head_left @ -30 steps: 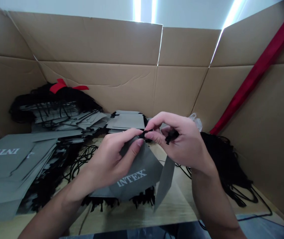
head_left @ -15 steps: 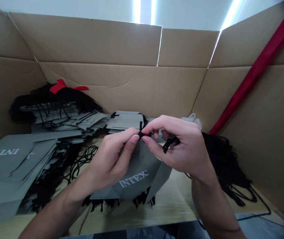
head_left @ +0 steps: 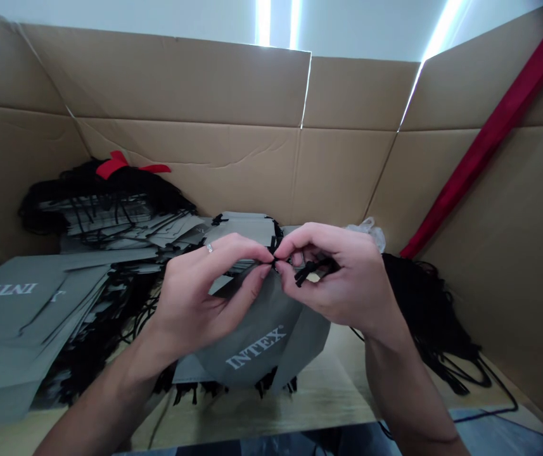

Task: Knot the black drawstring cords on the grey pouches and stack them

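Observation:
Both hands meet at the top of a grey INTEX bag [head_left: 256,342], where a small knot of black cord shows between the fingertips. My left hand [head_left: 209,294], with a ring on one finger, pinches at the knot's left side with thumb and forefinger. From the other side my right hand [head_left: 342,275] pinches the same spot, and a knotted black cord [head_left: 306,273] also hangs inside its curled fingers. The bag hangs tilted over more grey bags, whose black cord ends stick out below it. Fingertips hide most of the knot.
Grey INTEX bags [head_left: 5,310] are stacked at the left, with black cord ends along their edge. Behind them sits a pile with black cords and a red strip [head_left: 112,166]. Black cords [head_left: 423,310] lie at the right. Cardboard walls [head_left: 195,145] enclose the table.
My left hand has turned and its fingers have spread into a wider pinch, baring the ring. The knot and bag have shifted slightly right. My right hand keeps its pinch.

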The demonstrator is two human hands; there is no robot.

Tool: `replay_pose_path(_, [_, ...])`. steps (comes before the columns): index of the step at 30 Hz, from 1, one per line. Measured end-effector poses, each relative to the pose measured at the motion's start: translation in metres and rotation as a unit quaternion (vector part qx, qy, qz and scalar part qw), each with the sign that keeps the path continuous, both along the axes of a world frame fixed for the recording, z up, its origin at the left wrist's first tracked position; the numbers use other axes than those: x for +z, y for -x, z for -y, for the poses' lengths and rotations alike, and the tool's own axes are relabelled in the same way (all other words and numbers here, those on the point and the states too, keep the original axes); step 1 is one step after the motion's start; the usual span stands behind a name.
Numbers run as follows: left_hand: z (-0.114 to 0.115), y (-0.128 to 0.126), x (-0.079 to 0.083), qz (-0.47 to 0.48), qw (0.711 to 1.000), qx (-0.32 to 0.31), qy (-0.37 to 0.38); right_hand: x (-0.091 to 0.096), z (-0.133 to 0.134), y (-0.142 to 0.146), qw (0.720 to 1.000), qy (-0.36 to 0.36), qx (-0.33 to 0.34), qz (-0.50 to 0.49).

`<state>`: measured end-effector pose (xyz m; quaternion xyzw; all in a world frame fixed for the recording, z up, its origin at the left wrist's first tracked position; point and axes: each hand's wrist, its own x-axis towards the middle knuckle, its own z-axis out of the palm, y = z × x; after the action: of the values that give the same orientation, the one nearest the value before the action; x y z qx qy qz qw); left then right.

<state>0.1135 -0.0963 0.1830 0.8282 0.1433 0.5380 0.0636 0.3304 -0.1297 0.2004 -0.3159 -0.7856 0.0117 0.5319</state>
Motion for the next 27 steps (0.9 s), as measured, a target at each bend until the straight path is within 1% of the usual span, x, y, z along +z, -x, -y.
replay_pose_path(2, [0.000,0.005,0.003,-0.019,0.997,-0.003,-0.073,0.000,0.001,-0.001,1.000,0.011,0.014,0.007])
replay_pose_path(4, [0.000,0.010,0.006,-0.056,0.991,0.024,-0.117,0.000,0.001,-0.002,0.999,0.028,0.029,0.017])
replay_pose_path(6, [0.002,0.017,0.007,-0.097,0.985,0.053,-0.132,-0.001,0.001,-0.002,0.998,0.042,0.041,0.029])
replay_pose_path(9, [0.003,0.023,0.005,-0.126,0.975,0.072,-0.166,-0.002,0.001,-0.001,0.997,0.050,0.048,0.042])
replay_pose_path(12, [0.003,0.025,0.000,-0.133,0.967,0.085,-0.201,-0.001,0.002,0.001,0.996,0.054,0.045,0.049])
replay_pose_path(15, [0.004,0.024,-0.003,-0.110,0.964,0.102,-0.220,-0.001,0.003,0.003,0.997,0.045,0.037,0.047])
replay_pose_path(18, [0.007,0.022,-0.002,-0.090,0.967,0.116,-0.208,-0.002,0.003,0.005,0.998,0.036,0.048,0.022])
replay_pose_path(22, [0.007,0.019,0.003,-0.029,0.986,0.101,-0.129,-0.003,0.001,0.008,0.995,0.048,0.086,-0.029])
replay_pose_path(24, [0.004,0.016,0.005,0.008,0.995,0.064,-0.078,-0.004,0.000,0.009,0.989,0.070,0.115,-0.060])
replay_pose_path(27, [-0.003,0.014,0.007,0.043,0.998,-0.032,-0.009,-0.006,-0.002,0.011,0.977,0.115,0.147,-0.101])
